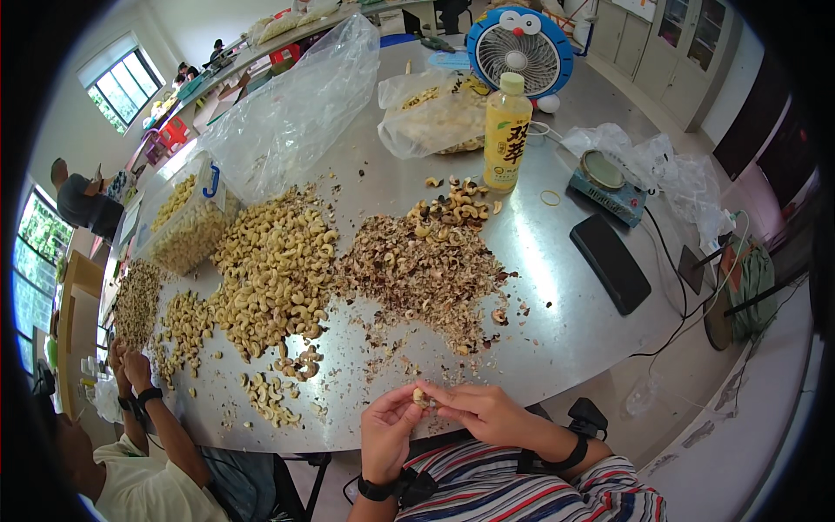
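Observation:
Close to the table's front edge, my left hand [389, 430] and my right hand [478, 411] meet with their fingertips pinched on one cashew nut [421, 398]. Bits of brown skin seem to cling to it. Just beyond my hands spreads a heap of brown skin flakes [426, 270], with some darker cashews along its far end. Left of that lies a large pile of pale cashews [274, 270]. A smaller group of cashews [268, 398] sits nearer the edge, left of my hands.
A yellow drink bottle [508, 130] stands in front of a blue fan [520, 54]. At right lie a black phone [611, 264] and a small scale [607, 187]. A clear tub of cashews [187, 217] stands far left. A co-worker's hands [130, 370] are at the left edge.

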Demonstrator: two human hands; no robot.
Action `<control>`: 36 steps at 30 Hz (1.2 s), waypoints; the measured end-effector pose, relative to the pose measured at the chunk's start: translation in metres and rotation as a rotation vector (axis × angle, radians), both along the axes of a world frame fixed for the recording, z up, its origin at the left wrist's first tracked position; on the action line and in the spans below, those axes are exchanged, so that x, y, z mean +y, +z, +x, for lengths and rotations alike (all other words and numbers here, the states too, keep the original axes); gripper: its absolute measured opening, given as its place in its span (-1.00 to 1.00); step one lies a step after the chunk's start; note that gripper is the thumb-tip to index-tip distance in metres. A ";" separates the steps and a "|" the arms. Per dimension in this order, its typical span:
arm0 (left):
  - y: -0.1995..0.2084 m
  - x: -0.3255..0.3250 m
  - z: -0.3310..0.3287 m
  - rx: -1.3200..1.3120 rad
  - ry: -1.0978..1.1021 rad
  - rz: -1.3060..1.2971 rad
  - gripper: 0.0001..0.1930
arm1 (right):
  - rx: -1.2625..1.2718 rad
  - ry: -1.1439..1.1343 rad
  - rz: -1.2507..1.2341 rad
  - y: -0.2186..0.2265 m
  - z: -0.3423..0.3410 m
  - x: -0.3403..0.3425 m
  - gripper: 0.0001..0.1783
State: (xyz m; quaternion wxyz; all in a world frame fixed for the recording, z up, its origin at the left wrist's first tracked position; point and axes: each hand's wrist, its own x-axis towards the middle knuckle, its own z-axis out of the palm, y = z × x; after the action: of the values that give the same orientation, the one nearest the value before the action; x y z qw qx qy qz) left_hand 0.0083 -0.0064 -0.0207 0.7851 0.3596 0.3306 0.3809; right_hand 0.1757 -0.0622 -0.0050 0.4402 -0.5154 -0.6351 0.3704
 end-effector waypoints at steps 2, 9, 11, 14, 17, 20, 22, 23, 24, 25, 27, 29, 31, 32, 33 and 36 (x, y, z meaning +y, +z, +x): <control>0.000 0.000 0.000 0.001 0.000 0.000 -0.70 | 0.002 0.005 -0.012 0.001 0.000 0.000 -0.46; 0.001 0.000 0.000 -0.004 0.008 -0.006 -0.69 | 0.017 -0.009 0.005 -0.002 -0.002 0.001 -0.45; 0.000 0.000 0.000 -0.007 0.008 -0.007 -0.68 | 0.017 -0.021 0.079 -0.006 -0.003 0.001 -0.45; 0.000 0.000 0.000 -0.001 0.002 -0.003 -0.71 | -0.030 -0.030 0.081 -0.006 -0.002 0.000 -0.46; 0.002 0.001 -0.001 0.002 -0.001 -0.007 -0.72 | -0.086 -0.022 0.008 -0.002 -0.002 0.000 -0.43; 0.003 0.001 0.000 0.014 0.003 -0.020 -0.71 | -0.106 -0.029 0.028 -0.003 -0.002 -0.001 -0.42; 0.004 0.001 0.000 0.022 -0.003 -0.022 -0.71 | -0.126 -0.032 0.038 -0.004 -0.002 -0.001 -0.42; 0.004 0.001 0.000 0.022 -0.002 -0.022 -0.71 | -0.145 -0.035 0.048 -0.004 -0.002 -0.001 -0.41; 0.004 0.001 0.000 0.018 -0.004 -0.020 -0.71 | -0.145 -0.035 0.048 -0.003 -0.002 -0.001 -0.41; 0.004 0.001 0.000 0.013 -0.006 -0.018 -0.71 | -0.150 -0.036 0.053 -0.003 -0.002 -0.001 -0.41; 0.003 0.001 -0.001 0.015 -0.007 -0.017 -0.71 | -0.154 -0.037 0.058 -0.003 -0.001 -0.001 -0.41; 0.003 0.001 -0.001 0.018 -0.007 -0.017 -0.71 | -0.185 -0.038 0.072 -0.004 -0.001 -0.001 -0.41; 0.003 0.002 -0.001 0.018 -0.012 -0.012 -0.71 | -0.194 -0.041 0.081 -0.004 -0.001 -0.001 -0.41; 0.004 0.002 -0.001 0.018 -0.012 -0.012 -0.71 | -0.203 -0.043 0.090 -0.004 -0.001 -0.001 -0.40; 0.005 0.001 0.000 0.026 -0.004 -0.019 -0.70 | -0.203 -0.043 0.090 -0.005 -0.001 -0.001 -0.40; 0.005 0.002 0.000 0.028 -0.005 -0.018 -0.71 | -0.229 -0.051 0.160 -0.010 -0.001 -0.001 -0.40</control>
State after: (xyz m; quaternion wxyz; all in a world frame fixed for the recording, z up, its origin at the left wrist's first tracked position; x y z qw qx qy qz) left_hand 0.0082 -0.0045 -0.0161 0.7845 0.3588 0.3439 0.3708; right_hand 0.1748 -0.0634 -0.0145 0.4137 -0.5336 -0.6954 0.2461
